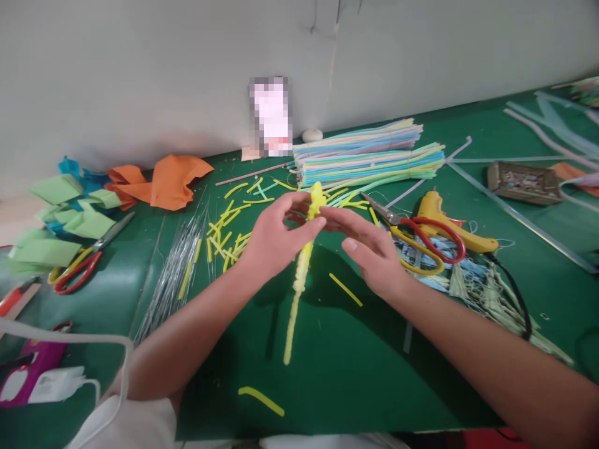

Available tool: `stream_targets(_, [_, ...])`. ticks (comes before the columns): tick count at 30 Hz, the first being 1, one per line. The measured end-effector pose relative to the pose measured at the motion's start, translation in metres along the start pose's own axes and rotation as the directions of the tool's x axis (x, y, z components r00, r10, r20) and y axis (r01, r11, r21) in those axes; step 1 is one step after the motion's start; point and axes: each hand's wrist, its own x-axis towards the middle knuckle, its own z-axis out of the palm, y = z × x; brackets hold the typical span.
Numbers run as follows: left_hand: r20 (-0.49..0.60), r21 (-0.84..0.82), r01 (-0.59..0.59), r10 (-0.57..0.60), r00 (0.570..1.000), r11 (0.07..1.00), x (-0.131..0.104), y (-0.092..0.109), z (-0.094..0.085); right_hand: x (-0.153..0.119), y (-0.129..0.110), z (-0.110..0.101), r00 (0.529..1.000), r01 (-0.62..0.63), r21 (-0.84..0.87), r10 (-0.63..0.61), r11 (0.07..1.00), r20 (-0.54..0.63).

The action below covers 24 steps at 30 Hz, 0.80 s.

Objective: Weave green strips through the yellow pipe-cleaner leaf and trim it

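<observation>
A fuzzy yellow stem (302, 265), thicker and bumpy at its top, hangs slantwise over the green table (327, 386). My left hand (283, 234) pinches it near the top between thumb and fingers. My right hand (372, 249) is beside it on the right, fingertips at the upper part of the stem, thumb held apart from the fingers. Whether the right fingertips grip the stem is hard to make out. Short yellow pieces (229, 240) lie scattered behind and left of my left hand, with one (346, 289) under my right hand and another (261, 400) near the front.
Bundles of pastel stems (369, 165) and a phone (271, 115) are at the back. Scissors (423, 240), a yellow glue gun (453, 227), tassels (486, 290) and a small box (524, 183) lie right. Thin wires (175, 271), other scissors (88, 259) and orange paper (175, 181) lie left.
</observation>
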Motion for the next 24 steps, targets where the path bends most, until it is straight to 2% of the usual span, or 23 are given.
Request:
stream_targets(2, [-0.006,-0.003,0.003,-0.003,1.0,1.0,0.005,-0.006,-0.006,-0.001,0.0,0.001,0.999,0.047,-0.017,-0.046,0.999,0.023])
stream_targets(4, [-0.008,-0.032,-0.01,0.009,1.0,0.999,0.01,-0.013,-0.012,-0.002,0.002,0.002,0.99,0.083,-0.081,-0.091,0.993,-0.108])
stream_targets(7, [-0.032,-0.035,-0.067,0.066,0.997,0.997,0.013,-0.019,-0.019,-0.001,0.008,0.002,0.921,0.063,-0.185,-0.129,0.981,-0.367])
stream_targets(9, [-0.067,0.01,-0.125,0.125,0.99,0.992,0.013,-0.019,-0.021,0.001,0.012,0.001,0.899,-0.004,-0.184,-0.077,0.983,-0.432])
stream_targets(12, [-0.124,0.049,-0.186,0.191,0.974,0.981,0.008,-0.011,-0.019,0.003,0.016,0.0,0.923,-0.096,-0.095,0.052,0.991,-0.38])
stream_targets(14, [-0.117,0.014,-0.208,0.208,0.971,0.978,0.001,-0.001,-0.015,0.003,0.018,0.001,0.959,-0.143,0.036,0.148,0.989,-0.243])
stream_targets(16, [0.0,-0.064,-0.229,0.23,0.973,0.971,-0.006,0.008,-0.008,0.003,0.018,0.003,0.973,-0.183,0.182,0.205,0.966,-0.106])
stream_targets(17, [0.077,-0.11,-0.238,0.247,0.966,0.965,-0.009,0.012,-0.005,0.003,0.018,0.004,0.973,-0.197,0.24,0.22,0.951,-0.075])
stream_targets(19, [0.185,-0.164,-0.231,0.26,0.948,0.959,-0.013,0.015,-0.001,0.003,0.016,0.006,0.951,-0.256,0.307,0.295,0.917,-0.089])
stream_targets(20, [0.193,-0.162,-0.228,0.258,0.947,0.96,-0.013,0.014,0.0,0.004,0.015,0.007,0.927,-0.304,0.33,0.358,0.894,-0.116])
stream_targets(22, [0.127,-0.086,-0.251,0.26,0.957,0.964,-0.011,0.009,0.0,0.006,0.013,0.006,0.864,-0.391,0.377,0.476,0.84,-0.163])
stream_targets(24, [0.015,0.06,-0.302,0.302,0.953,0.951,-0.006,0.002,-0.004,0.008,0.013,0.006,0.828,-0.415,0.421,0.526,0.807,-0.193])
